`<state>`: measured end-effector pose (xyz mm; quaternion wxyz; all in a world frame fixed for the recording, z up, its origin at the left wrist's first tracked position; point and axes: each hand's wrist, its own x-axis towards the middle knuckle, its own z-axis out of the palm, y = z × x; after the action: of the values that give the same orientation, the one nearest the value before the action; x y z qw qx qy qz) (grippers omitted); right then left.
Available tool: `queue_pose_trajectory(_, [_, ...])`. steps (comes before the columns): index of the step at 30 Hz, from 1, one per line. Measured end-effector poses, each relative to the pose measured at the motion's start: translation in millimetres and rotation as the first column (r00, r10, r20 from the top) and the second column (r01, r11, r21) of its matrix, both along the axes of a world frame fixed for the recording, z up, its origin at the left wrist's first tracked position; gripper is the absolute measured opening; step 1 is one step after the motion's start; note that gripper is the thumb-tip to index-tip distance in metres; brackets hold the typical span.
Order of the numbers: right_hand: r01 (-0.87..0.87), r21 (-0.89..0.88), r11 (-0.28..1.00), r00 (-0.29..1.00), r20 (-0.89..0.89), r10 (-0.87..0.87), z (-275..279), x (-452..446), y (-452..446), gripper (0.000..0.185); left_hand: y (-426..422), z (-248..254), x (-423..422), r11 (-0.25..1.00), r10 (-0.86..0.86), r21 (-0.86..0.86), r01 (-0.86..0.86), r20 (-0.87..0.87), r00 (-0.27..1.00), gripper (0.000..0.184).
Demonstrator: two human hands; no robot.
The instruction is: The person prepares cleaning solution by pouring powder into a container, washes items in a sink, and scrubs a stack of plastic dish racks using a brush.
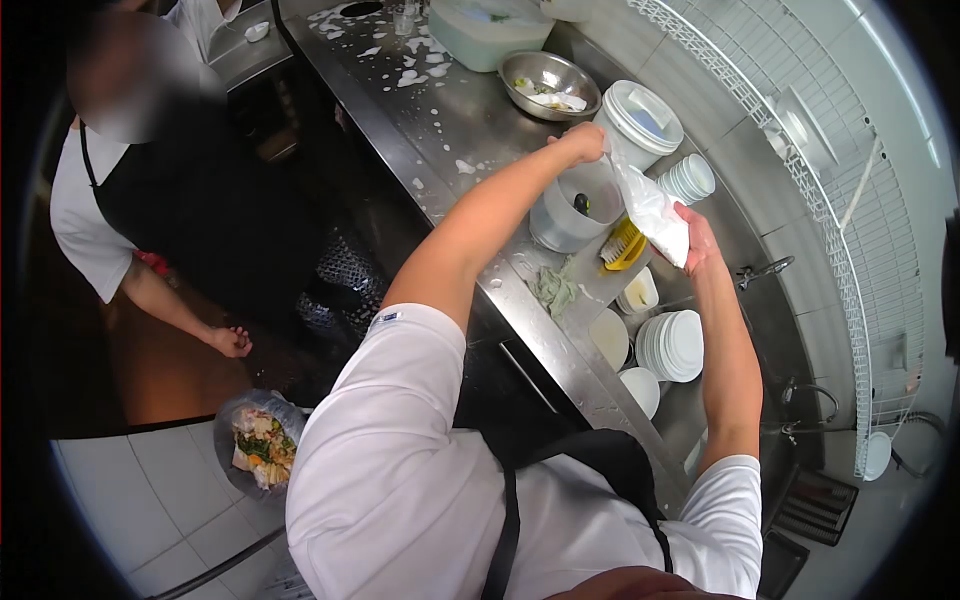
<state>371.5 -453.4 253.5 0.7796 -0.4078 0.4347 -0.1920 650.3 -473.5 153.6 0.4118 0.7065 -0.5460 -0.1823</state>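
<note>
A plastic bag with white contents point(655, 218) stretches between my two hands above the counter. My left hand point(580, 142) is closed on its upper end. Its fuller lower end is in the grip of my right hand point(698, 238), fingers curled around it. Just below and left of the bag stands a translucent round tub point(566, 225) with a small dark item inside. Beneath the bag lies a yellow scrubbing brush point(622, 246), bristles facing left. A pale green cloth point(553, 290) is crumpled near the counter edge.
A steel bowl point(550, 86) with scraps, a white bucket point(640, 120) and stacked cups point(688, 178) line the wall side. Stacked white dishes point(670, 346) sit near the taps point(765, 268). A co-worker point(200, 190) stands left, near a food-waste bin point(262, 445). A wire rack point(800, 130) hangs overhead.
</note>
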Motion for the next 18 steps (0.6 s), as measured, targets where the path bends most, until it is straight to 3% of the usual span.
queue_pose_trajectory(3, [-0.049,0.001,0.999,0.999,-0.021,0.049,-0.9,-0.2,-10.3,0.040,-2.4,4.6,-4.4,0.987,-0.036,0.164,-0.001,0.225,0.974,0.029])
queue_pose_trajectory(6, [-0.099,-0.046,0.994,0.986,-0.136,0.092,3.3,-1.8,-16.3,0.040,-3.4,1.9,-11.2,0.975,-0.010,0.215,-0.060,0.310,0.951,0.030])
queue_pose_trajectory(9, [-0.068,-0.043,0.997,0.993,-0.102,0.063,5.3,1.4,-13.8,0.040,16.7,17.3,-18.3,0.976,0.004,0.202,-0.076,0.335,0.942,0.030])
queue_pose_trajectory(12, [-0.040,-0.003,0.999,0.998,-0.043,0.040,6.8,5.1,-13.6,0.040,-20.4,-6.4,-9.6,0.939,-0.201,0.343,0.016,0.510,0.836,0.029])
queue_pose_trajectory(14, [-0.080,0.000,0.997,0.996,-0.048,0.080,6.1,3.3,-20.3,0.040,-36.1,-26.7,-8.5,0.964,-0.122,0.266,-0.001,0.446,0.887,0.028])
queue_pose_trajectory(16, [-0.051,-0.001,0.999,0.997,-0.056,0.051,9.3,9.2,-15.3,0.039,-26.4,-21.2,-8.1,0.963,-0.157,0.268,0.034,0.456,0.876,0.028])
queue_pose_trajectory(18, [0.049,-0.010,0.999,0.996,-0.070,-0.049,22.4,24.4,4.8,0.039,3.5,10.2,-12.0,0.928,-0.305,0.352,0.122,0.530,0.791,0.028])
